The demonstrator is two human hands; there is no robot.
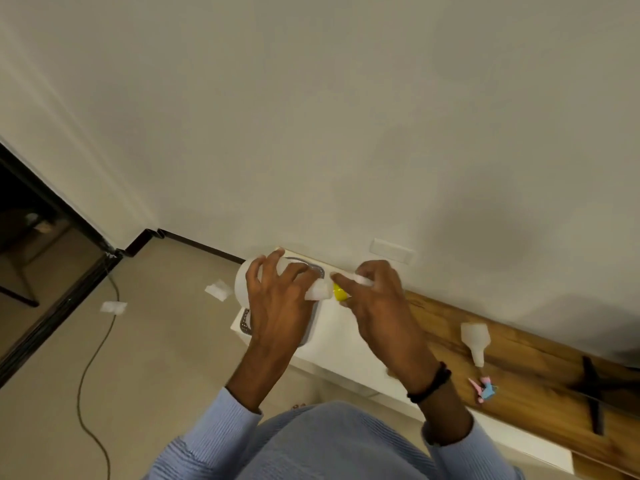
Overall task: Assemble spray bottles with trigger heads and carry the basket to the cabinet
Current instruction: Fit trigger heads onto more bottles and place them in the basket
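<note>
My left hand (277,299) grips a translucent white spray bottle (317,291) by its body, the neck pointing right. My right hand (377,299) holds a trigger head with a yellow collar (340,292) right at the bottle's neck. Both hands hover over a grey basket (246,322) on the white cabinet top (341,344); most of the basket is hidden by my left hand. A second translucent bottle (475,341) lies on the wooden surface (540,368) to the right, with a pink and blue trigger head (483,390) beside it.
A wall runs just behind the cabinet, with a white socket plate (393,251). A green cable (91,358) trails across the floor at the left, near two white scraps (218,289). A black stand foot (590,393) rests on the wood at the right.
</note>
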